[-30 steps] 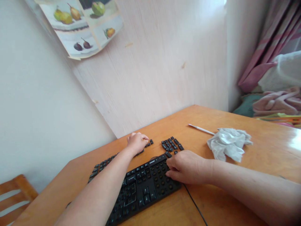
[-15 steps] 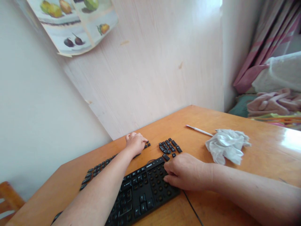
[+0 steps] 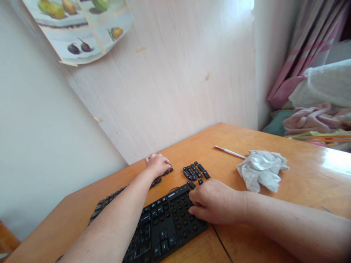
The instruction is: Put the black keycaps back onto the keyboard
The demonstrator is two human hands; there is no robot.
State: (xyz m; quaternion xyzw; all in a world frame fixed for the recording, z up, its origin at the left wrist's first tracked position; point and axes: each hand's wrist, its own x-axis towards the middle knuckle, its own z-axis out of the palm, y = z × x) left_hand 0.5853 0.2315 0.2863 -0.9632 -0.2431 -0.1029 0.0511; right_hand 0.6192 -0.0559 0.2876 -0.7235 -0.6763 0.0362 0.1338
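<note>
A black keyboard (image 3: 170, 230) lies at an angle on the table, with many bare key sockets in its number pad and several keycaps still on it. My right hand (image 3: 211, 202) is closed over the keyboard's right end, thumb and curled fingers at the number pad. Beyond the keyboard, my left hand (image 3: 158, 165) is bent down over loose keycaps, its fingertips pinched at a small black keycap (image 3: 169, 166). My left forearm crosses over part of the keyboard and hides it. Another group of loose keycaps (image 3: 193, 171) sits between my hands, behind the keyboard.
Rows of loose keycaps (image 3: 101, 206) lie left of my left forearm. A crumpled white tissue (image 3: 261, 170) and a thin white stick (image 3: 229, 151) are on the wooden table (image 3: 301, 175) at right. A cable (image 3: 222, 244) runs toward the front. The wall (image 3: 175, 91) borders the table behind.
The view has shifted slightly, so everything sits a little further left. My left hand has moved a little over the loose keycaps; my right hand stays at the keyboard's end.
</note>
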